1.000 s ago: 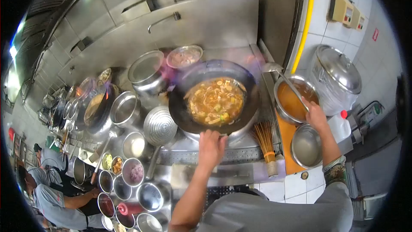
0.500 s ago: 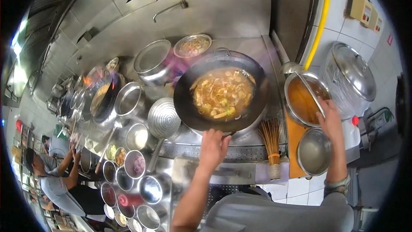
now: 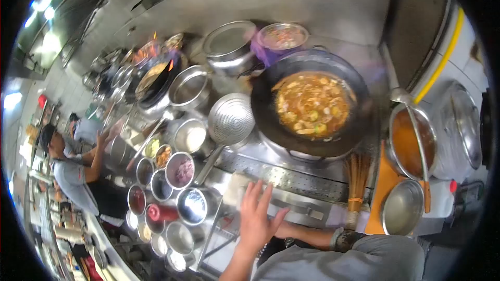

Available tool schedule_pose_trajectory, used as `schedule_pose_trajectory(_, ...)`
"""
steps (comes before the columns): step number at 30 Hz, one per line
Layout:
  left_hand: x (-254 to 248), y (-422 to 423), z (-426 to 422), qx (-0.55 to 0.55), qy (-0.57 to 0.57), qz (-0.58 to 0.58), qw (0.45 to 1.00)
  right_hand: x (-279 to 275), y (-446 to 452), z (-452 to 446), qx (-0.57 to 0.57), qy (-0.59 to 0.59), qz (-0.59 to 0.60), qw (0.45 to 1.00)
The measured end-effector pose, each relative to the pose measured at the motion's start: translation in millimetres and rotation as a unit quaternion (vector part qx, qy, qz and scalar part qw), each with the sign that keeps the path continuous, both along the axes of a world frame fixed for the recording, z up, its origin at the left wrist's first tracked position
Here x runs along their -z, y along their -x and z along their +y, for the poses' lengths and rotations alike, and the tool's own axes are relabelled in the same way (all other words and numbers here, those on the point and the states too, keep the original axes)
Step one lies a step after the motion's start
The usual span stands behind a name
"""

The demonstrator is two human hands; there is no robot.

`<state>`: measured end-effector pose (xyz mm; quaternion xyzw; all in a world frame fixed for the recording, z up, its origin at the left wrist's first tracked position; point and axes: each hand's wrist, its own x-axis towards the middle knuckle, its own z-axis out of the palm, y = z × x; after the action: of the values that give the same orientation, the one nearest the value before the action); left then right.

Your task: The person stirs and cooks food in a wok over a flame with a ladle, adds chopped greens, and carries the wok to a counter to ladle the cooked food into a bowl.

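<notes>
My left hand (image 3: 258, 218) is raised with its fingers apart and holds nothing, over the front edge of the stove beside a folded cloth (image 3: 238, 187). The right forearm crosses low behind it, and my right hand is hidden behind the left one. A black wok (image 3: 263, 119) on the burner holds a brothy stew (image 3: 314, 105) of noodle-like strips and vegetable pieces. To the right, a ladle (image 3: 416, 135) rests across a steel bowl of orange-brown broth (image 3: 409, 130), its wooden handle toward me.
Left of the wok lies a perforated strainer (image 3: 231, 118) among steel pots and ingredient bowls (image 3: 180, 170). A bamboo brush (image 3: 357, 182) stands right of the stove front, near a steel bowl (image 3: 402, 208). Co-workers (image 3: 73, 171) stand far left; flames rise at another wok (image 3: 159, 86).
My left hand has let go of the wok's rim and opened. My right hand has released the ladle and moved left, out of sight. The view has swung left.
</notes>
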<state>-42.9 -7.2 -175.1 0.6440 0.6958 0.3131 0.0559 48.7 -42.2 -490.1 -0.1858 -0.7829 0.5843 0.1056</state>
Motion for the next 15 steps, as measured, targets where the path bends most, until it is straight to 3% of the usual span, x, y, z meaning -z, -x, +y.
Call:
schedule_pose_trajectory(2,7.8,19.9,-53.1,-0.069,0.043,-0.029,0.996,-4.7,-4.0,11.6,0.012,0.0,-0.162,0.987)
schedule_pose_trajectory(5,14.6,44.6,-148.0,-0.236,0.068,-0.026,0.969,-49.4,0.0,34.2,-0.003,-0.034,-0.392,0.92)
schedule_pose_trajectory(6,12.2,50.5,-179.6,-0.298,0.087,-0.011,0.951,-78.5,2.7,34.8,0.079,-0.007,-0.429,0.9)
schedule_pose_trajectory(7,7.6,54.0,-216.7,-0.368,0.106,0.005,0.924,-31.6,4.8,22.8,0.146,-0.06,-0.394,0.905)
schedule_pose_trajectory(8,5.8,58.7,-259.0,-0.428,0.112,0.017,0.897,9.6,-6.1,13.7,0.1,-0.058,-0.444,0.889)
schedule_pose_trajectory(9,1.7,61.6,-301.2,-0.481,0.116,0.027,0.868,4.2,-5.6,14.2,0.061,-0.06,-0.493,0.866)
schedule_pose_trajectory(11,-21.9,61.0,-385.9,-0.566,0.111,0.076,0.813,59.5,-14.8,3.6,0.061,-0.2,-0.483,0.85)
schedule_pose_trajectory(13,-30.5,48.7,-490.0,-0.684,0.137,0.148,0.701,50.8,-13.0,-0.8,0.074,-0.244,-0.498,0.829)
schedule_pose_trajectory(15,-84.4,22.0,-610.0,-0.736,0.11,0.174,0.646,84.1,-16.8,4.9,0.192,-0.117,-0.291,0.93)
